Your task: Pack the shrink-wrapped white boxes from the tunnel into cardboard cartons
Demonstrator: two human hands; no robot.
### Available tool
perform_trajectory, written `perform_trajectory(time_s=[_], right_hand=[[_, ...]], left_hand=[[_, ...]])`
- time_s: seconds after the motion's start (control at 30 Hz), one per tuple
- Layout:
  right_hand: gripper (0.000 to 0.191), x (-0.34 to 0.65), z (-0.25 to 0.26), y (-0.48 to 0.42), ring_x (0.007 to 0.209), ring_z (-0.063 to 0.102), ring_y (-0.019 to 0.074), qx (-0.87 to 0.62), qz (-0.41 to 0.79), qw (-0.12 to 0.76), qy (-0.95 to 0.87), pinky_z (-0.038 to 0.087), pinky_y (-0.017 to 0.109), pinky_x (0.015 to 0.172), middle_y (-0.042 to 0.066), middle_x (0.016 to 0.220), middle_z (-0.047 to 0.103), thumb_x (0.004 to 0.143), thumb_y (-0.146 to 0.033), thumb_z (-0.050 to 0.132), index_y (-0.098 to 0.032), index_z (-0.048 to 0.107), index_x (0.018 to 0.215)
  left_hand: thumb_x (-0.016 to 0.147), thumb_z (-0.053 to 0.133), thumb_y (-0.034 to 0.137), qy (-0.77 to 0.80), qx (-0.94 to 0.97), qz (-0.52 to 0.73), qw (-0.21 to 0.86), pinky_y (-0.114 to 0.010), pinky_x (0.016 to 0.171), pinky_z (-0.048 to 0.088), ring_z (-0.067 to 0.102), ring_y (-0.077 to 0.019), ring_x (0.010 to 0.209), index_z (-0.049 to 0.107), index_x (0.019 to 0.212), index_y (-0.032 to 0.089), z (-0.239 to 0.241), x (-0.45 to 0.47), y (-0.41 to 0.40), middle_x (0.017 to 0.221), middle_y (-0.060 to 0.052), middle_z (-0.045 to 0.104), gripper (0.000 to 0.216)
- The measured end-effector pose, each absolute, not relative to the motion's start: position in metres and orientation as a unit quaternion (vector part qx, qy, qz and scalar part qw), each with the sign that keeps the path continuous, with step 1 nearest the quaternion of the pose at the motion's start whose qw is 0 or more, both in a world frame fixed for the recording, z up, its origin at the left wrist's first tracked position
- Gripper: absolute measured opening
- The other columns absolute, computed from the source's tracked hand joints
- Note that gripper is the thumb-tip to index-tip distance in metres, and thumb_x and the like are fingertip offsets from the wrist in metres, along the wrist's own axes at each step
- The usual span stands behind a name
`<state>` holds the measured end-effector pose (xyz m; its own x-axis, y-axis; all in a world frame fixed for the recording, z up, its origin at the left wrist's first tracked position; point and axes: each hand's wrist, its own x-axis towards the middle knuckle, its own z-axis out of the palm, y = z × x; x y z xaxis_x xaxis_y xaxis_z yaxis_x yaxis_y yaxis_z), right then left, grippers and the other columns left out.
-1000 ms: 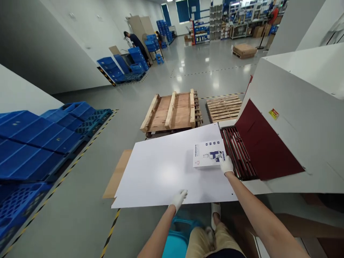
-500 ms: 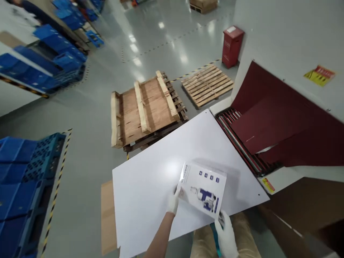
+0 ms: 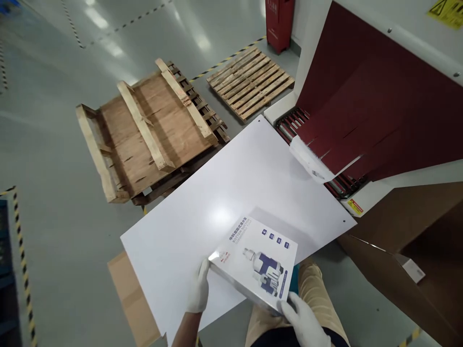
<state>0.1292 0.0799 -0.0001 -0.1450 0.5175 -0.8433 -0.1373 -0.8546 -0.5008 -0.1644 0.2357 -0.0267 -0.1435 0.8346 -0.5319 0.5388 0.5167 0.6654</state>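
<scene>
Shrink-wrapped box (image 3: 257, 262) looks light, stiff, slick — left hand (image 3: 198, 287) and right hand (image 3: 303, 322) both grasping opposite near corners.

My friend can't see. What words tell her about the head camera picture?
Two white-gloved hands, left hand and right hand, hold a white printed box over a big white board. Another box pokes out under a machine's dark red flaps; wooden pallets lie behind.

Two bare wooden pallets (image 3: 144, 130) on grey glossy floor (image 3: 47, 159), red metal bin (image 3: 278, 21) beyond, open brown cardboard carton (image 3: 415, 241) far right
</scene>
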Motion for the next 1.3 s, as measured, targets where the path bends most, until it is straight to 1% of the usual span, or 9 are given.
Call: perform_trajectory(time_s=[0.13, 0.33, 0.6, 0.73, 0.83, 1.03, 1.13, 1.23, 1.3], right_hand=[[0.055, 0.174, -0.020, 0.090, 0.090, 0.066, 0.0302, -0.664, 0.682, 0.218, -0.214, 0.055, 0.042, 0.082, 0.011, 0.099, 0.071, 0.092, -0.073, 0.050, -0.022, 0.064, 0.105], [0.066, 0.233, -0.137, 0.116, 0.150, 0.040, 0.0351, -0.699, 0.383, 0.400, -0.453, 0.031, 0.055, 0.126, 0.013, 0.159, 0.047, 0.100, -0.066, 0.047, -0.025, 0.051, 0.151], [0.064, 0.145, -0.226, 0.074, 0.146, 0.043, 0.0297, -0.563, 0.379, 0.528, -0.511, 0.032, 0.051, 0.126, 0.014, 0.155, 0.047, 0.105, -0.067, 0.034, -0.024, 0.042, 0.152], [0.073, 0.074, -0.225, 0.026, 0.141, 0.048, 0.0332, -0.564, 0.400, 0.509, -0.513, 0.036, 0.054, 0.123, 0.018, 0.148, 0.054, 0.102, -0.074, 0.034, -0.018, 0.047, 0.147], [0.060, 0.034, -0.220, -0.004, 0.131, 0.057, 0.0333, -0.536, 0.402, 0.494, -0.554, 0.044, 0.054, 0.116, 0.016, 0.139, 0.061, 0.103, -0.064, 0.039, -0.021, 0.054, 0.141], [0.047, 0.073, -0.197, 0.009, 0.109, 0.069, 0.0354, -0.485, 0.392, 0.344, -0.702, 0.056, 0.052, 0.099, 0.017, 0.120, 0.073, 0.090, -0.052, 0.059, -0.018, 0.072, 0.118], [0.044, 0.158, -0.158, 0.081, 0.114, 0.068, 0.0327, -0.581, 0.287, 0.476, -0.595, 0.051, 0.047, 0.107, 0.014, 0.118, 0.075, 0.083, -0.051, 0.068, -0.019, 0.076, 0.112], [0.055, 0.246, -0.113, 0.177, 0.127, 0.059, 0.0309, -0.629, 0.209, 0.540, -0.518, 0.039, 0.045, 0.117, 0.021, 0.131, 0.067, 0.099, -0.051, 0.040, -0.010, 0.069, 0.123], [0.063, 0.288, -0.094, 0.233, 0.141, 0.048, 0.0364, -0.658, 0.179, 0.555, -0.475, 0.030, 0.047, 0.122, 0.031, 0.145, 0.055, 0.099, -0.049, 0.038, 0.000, 0.060, 0.131]], left_hand=[[0.102, 0.045, 0.062, 0.701, 0.546, 0.171, 0.425, -0.042, 0.104, 0.050, 0.062, -0.0296, 0.121, 0.067, 0.128, 0.021, -0.014, -0.124, 0.279, 0.130, -0.010, 0.068, 0.054], [0.104, 0.041, 0.058, 0.695, 0.621, 0.177, 0.316, -0.043, 0.115, 0.042, 0.057, -0.0300, 0.134, 0.064, 0.136, 0.029, -0.041, -0.079, 0.313, 0.140, -0.003, 0.067, 0.049], [0.098, 0.033, 0.068, 0.715, 0.656, 0.132, 0.204, -0.047, 0.102, 0.049, 0.064, -0.0346, 0.116, 0.070, 0.110, 0.025, -0.059, -0.131, 0.273, 0.118, -0.007, 0.074, 0.057], [0.096, 0.033, 0.071, 0.720, 0.656, 0.130, 0.187, -0.050, 0.102, 0.049, 0.066, -0.0394, 0.113, 0.073, 0.106, 0.020, -0.071, -0.195, 0.229, 0.113, -0.015, 0.075, 0.065], [0.093, 0.038, 0.069, 0.731, 0.641, 0.138, 0.187, -0.053, 0.105, 0.048, 0.065, -0.0429, 0.116, 0.074, 0.104, 0.017, -0.084, -0.246, 0.199, 0.115, -0.019, 0.075, 0.064], [0.086, 0.050, 0.060, 0.698, 0.669, 0.197, 0.162, -0.053, 0.115, 0.043, 0.059, -0.0428, 0.131, 0.072, 0.118, 0.017, -0.068, -0.255, 0.179, 0.133, -0.019, 0.070, 0.058], [0.080, 0.060, 0.060, 0.631, 0.689, 0.293, 0.201, -0.049, 0.122, 0.036, 0.052, -0.0396, 0.141, 0.071, 0.122, 0.017, -0.051, -0.185, 0.194, 0.143, -0.017, 0.065, 0.061], [0.079, 0.066, 0.057, 0.582, 0.619, 0.329, 0.412, -0.044, 0.124, 0.034, 0.047, -0.0361, 0.146, 0.068, 0.127, 0.020, -0.058, -0.089, 0.222, 0.148, -0.016, 0.061, 0.060], [0.087, 0.058, 0.058, 0.584, 0.580, 0.329, 0.462, -0.045, 0.114, 0.044, 0.053, -0.0377, 0.139, 0.066, 0.126, 0.013, -0.079, -0.028, 0.244, 0.144, -0.023, 0.062, 0.060]])
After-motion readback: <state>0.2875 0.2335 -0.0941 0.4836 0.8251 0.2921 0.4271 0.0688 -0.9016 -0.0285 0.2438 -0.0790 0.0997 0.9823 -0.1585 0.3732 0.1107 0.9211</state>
